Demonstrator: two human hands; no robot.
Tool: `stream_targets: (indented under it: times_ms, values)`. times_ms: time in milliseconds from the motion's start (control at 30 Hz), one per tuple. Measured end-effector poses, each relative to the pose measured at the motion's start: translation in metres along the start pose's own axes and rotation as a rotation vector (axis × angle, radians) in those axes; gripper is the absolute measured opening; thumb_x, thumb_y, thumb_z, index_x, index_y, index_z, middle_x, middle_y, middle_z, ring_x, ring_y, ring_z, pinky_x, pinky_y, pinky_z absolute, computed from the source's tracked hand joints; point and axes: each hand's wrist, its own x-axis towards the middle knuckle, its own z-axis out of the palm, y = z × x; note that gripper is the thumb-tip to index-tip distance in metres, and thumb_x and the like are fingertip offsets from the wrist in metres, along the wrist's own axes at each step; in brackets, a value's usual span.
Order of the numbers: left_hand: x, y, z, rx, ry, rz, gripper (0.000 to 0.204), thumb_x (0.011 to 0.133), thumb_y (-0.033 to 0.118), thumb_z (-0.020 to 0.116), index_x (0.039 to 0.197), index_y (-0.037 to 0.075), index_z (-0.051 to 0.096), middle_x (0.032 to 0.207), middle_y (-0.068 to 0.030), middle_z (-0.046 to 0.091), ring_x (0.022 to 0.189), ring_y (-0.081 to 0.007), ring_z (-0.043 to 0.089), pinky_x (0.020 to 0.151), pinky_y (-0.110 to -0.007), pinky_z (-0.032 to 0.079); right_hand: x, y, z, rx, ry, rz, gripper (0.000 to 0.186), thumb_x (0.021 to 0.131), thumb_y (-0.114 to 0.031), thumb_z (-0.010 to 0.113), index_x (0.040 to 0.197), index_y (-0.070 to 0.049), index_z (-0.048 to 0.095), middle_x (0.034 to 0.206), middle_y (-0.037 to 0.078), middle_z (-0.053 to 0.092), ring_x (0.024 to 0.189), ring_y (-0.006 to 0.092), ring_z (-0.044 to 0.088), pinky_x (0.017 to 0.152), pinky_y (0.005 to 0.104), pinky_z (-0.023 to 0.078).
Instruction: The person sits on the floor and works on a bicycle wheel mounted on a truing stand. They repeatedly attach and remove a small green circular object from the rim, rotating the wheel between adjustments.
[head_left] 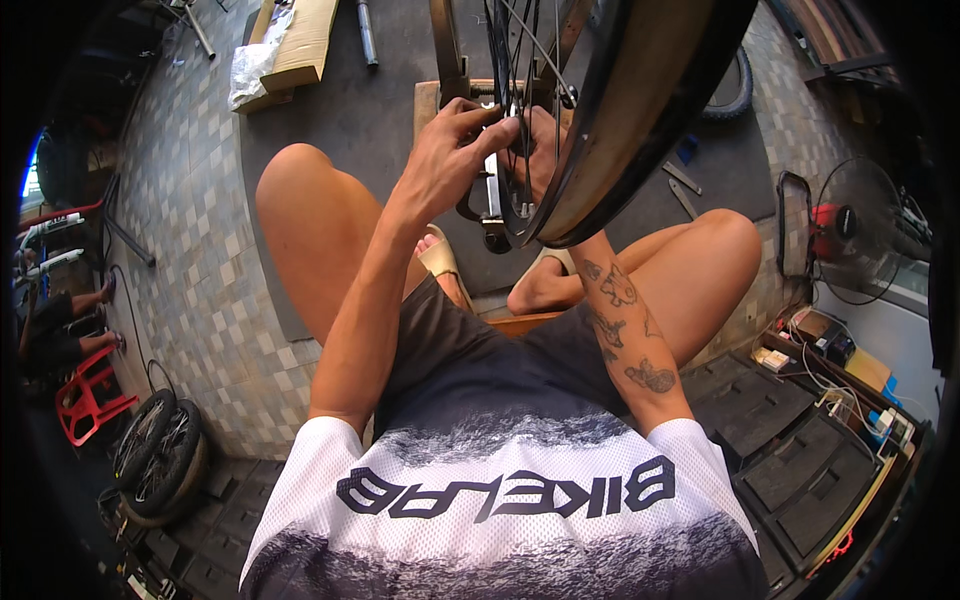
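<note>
A spoked bicycle wheel (640, 130) with a black rim stands upright in front of me in a wheel stand (447, 45), which has a wooden base. My left hand (450, 155) reaches in from the left side. Its thumb and fingers close together at the spokes near the middle of the wheel; what they pinch is too small to make out. On the other side of the spokes is my right hand (542, 150), partly covered by the rim, its fingertips hidden. A metal bracket (492, 190) of the stand sits just below my left fingers.
A dark mat (390, 130) lies under the stand. At its far left is an open cardboard box (300, 45) with plastic wrap. Flat metal tools (682, 180) and another tyre (735, 90) lie to the right. A fan (850, 230) stands at far right, a red stool (92, 395) at left.
</note>
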Motion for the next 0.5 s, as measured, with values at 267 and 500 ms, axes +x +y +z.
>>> stream_targets:
  times_ms: [267, 500]
  values:
    - [-0.001, 0.003, 0.001, 0.111, 0.027, 0.154, 0.052, 0.101, 0.048, 0.067, 0.118, 0.001, 0.078, 0.109, -0.0114, 0.062, 0.101, -0.0237, 0.064, 0.088, -0.037, 0.052, 0.016, 0.044, -0.008, 0.819, -0.285, 0.51, 0.033, 0.096, -0.021, 0.082, 0.12, -0.001, 0.074, 0.111, 0.007, 0.077, 0.106, 0.0163, 0.071, 0.098, 0.0305, 0.056]
    - [0.007, 0.011, -0.001, 0.23, 0.019, -0.007, 0.05, 0.101, 0.046, 0.069, 0.119, 0.0, 0.078, 0.11, -0.0097, 0.062, 0.098, -0.0221, 0.064, 0.085, -0.036, 0.052, 0.007, 0.02, -0.003, 0.593, -0.1, 0.353, 0.029, 0.093, -0.019, 0.084, 0.114, 0.0, 0.076, 0.103, 0.008, 0.079, 0.093, 0.0158, 0.074, 0.086, 0.0303, 0.059]
